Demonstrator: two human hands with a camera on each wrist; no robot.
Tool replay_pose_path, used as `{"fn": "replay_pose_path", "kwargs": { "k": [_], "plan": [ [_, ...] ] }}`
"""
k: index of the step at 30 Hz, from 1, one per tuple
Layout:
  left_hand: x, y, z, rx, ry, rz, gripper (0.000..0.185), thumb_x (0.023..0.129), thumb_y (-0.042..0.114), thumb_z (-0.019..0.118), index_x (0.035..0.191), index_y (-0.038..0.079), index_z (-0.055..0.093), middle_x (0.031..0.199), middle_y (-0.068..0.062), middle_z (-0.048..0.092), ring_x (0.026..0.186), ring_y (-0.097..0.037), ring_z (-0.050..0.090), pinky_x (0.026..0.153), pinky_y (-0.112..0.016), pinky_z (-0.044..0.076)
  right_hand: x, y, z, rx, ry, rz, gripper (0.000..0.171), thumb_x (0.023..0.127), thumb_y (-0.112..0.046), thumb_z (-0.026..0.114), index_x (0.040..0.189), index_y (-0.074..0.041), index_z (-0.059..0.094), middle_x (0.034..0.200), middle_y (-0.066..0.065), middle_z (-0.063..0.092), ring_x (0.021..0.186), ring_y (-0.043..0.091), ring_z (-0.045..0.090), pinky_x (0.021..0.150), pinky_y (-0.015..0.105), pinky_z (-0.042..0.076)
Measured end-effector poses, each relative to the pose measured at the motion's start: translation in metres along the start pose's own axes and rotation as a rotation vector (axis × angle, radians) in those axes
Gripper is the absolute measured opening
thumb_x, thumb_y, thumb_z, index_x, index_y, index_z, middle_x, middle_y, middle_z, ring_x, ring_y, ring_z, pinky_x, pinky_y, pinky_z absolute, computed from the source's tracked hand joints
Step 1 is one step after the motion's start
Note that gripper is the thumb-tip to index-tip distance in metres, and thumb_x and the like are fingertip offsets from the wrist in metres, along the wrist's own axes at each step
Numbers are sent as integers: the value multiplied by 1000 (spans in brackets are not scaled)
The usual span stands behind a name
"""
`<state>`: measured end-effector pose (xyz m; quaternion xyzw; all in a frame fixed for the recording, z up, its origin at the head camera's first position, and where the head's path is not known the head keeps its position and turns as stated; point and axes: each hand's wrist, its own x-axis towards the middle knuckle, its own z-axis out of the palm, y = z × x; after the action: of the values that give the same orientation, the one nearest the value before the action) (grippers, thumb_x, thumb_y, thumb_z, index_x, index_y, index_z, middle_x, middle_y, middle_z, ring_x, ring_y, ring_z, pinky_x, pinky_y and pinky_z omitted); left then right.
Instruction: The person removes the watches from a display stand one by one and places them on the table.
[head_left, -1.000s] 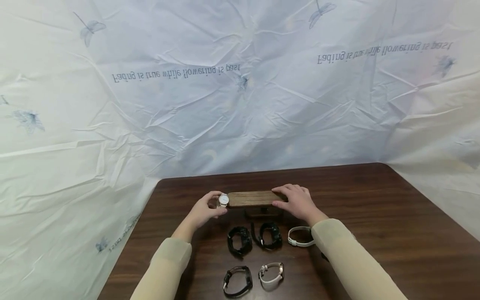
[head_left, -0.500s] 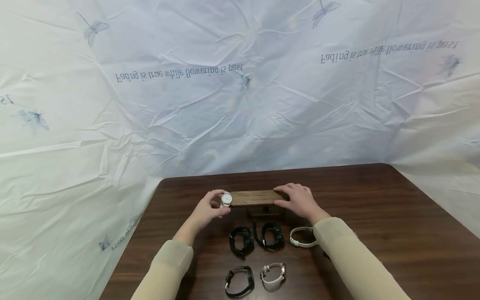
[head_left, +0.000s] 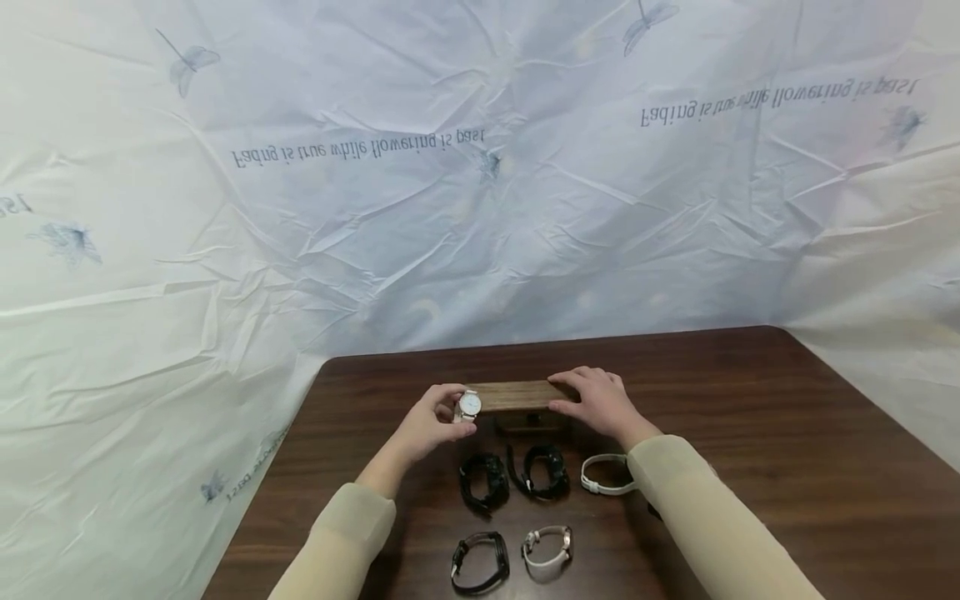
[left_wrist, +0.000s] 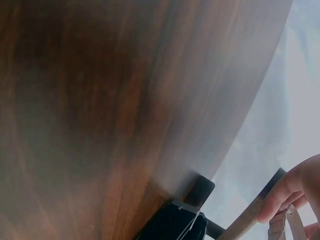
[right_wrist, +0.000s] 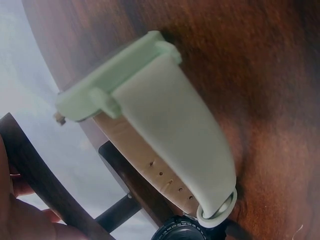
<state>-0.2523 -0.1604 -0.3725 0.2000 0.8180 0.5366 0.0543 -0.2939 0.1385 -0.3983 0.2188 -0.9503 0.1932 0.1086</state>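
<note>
A wooden bar point(head_left: 517, 394) on a dark stand point(head_left: 528, 422) sits mid-table. My left hand point(head_left: 452, 412) pinches a white-faced watch point(head_left: 469, 405) that sits around the bar's left end. My right hand point(head_left: 579, 398) grips the bar's right end, thumb in front and fingers on top. In the left wrist view the fingers point(left_wrist: 295, 192) and a pale strap point(left_wrist: 286, 227) show beside the bar point(left_wrist: 250, 220) and the black stand base point(left_wrist: 176, 220). The right wrist view shows the bar point(right_wrist: 42, 175) from below, and my right hand point(right_wrist: 22, 220) on it.
On the brown table point(head_left: 750, 467) in front of the stand lie two black watches point(head_left: 482, 483) point(head_left: 542, 472), a white one point(head_left: 602, 475) point(right_wrist: 150, 115), and nearer me a black one point(head_left: 480, 563) and a pale one point(head_left: 546, 550). Crinkled white sheeting point(head_left: 450, 208) backs the table.
My left hand has slid the white-faced watch to the right, further onto the bar. The right hand has kept its hold on the bar's right end.
</note>
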Motion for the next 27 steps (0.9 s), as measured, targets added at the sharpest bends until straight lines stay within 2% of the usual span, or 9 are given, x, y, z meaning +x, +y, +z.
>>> {"fn": "replay_pose_path", "kwargs": {
  "k": [6,10,17,24,27],
  "plan": [
    [1,5,8,30,-29,58,53,73,14,70,120,11,47,109,-8,41,85,-27,50,64,-35,47,-1,3,0,4,9,-9,51,78,-53,52,122,-28,50,122,4,45,110,28,39,88,54,20],
    [1,15,17,82,-99,114,53,74,16,69,122,8,46,110,-7,41,87,-29,50,69,-32,44,0,4,1,6,9,-6,51,78,-54,52,122,-28,50,122,4,45,110,28,39,88,54,20],
    [1,31,34,135,-189,142,54,76,21,67,124,8,45,114,-5,41,87,-29,50,69,-30,43,1,4,1,4,3,-2,53,77,-55,52,122,-27,50,121,5,45,110,29,39,88,55,21],
    [18,7,54,181,-209,192,49,72,38,68,117,32,48,109,5,42,76,-14,51,63,-28,45,-1,10,-4,6,32,33,53,78,-55,51,122,-26,50,120,9,46,110,33,37,85,57,23],
    [18,9,58,181,-205,193,48,73,38,68,117,32,49,109,7,43,75,-13,50,63,-28,45,-2,14,-6,31,28,45,54,79,-56,49,123,-25,49,121,9,45,111,34,36,86,57,23]
  ]
}}
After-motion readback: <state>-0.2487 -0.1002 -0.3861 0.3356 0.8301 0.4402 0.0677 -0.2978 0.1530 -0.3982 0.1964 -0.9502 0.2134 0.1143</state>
